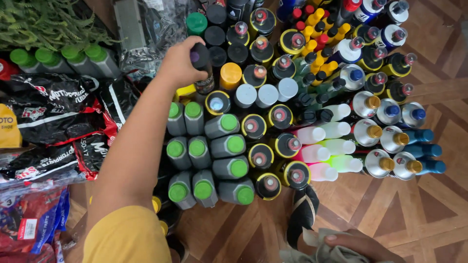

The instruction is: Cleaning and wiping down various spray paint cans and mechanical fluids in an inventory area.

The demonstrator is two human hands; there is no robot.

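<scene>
Near the top middle of the frame, my left hand [179,62] is wrapped around a dark bottle with a purple cap [201,65]. My fingers are closed tight on its top. The bottle stands up among many other bottles on the wooden floor [419,214].

My arm in a yellow sleeve [127,238] comes up from the bottom left of the frame to reach it.

At the bottom right of the frame, my right hand [358,246] rests on a gray-green cloth [319,253]. Its fingers look curled on the cloth, but only part of the hand shows, so I cannot tell if it really grips it. A black strap [302,214] lies just above the cloth.

Just below my left hand is a bunch of gray bottles with green caps [214,160]. They lie on their sides, close together. To the right of them are black cans with yellow rims [273,146]. Farther right are pale pink and green bottles [326,146], then silver cans with gold and blue caps [395,131].

Beside the purple cap, to its right, stands an orange cap [230,73]. Small yellow bottles [317,44] sit at the top of the frame.

On the left side of the frame are black and red bags [58,122]. Green leaves [48,22] are in the upper left corner.
</scene>
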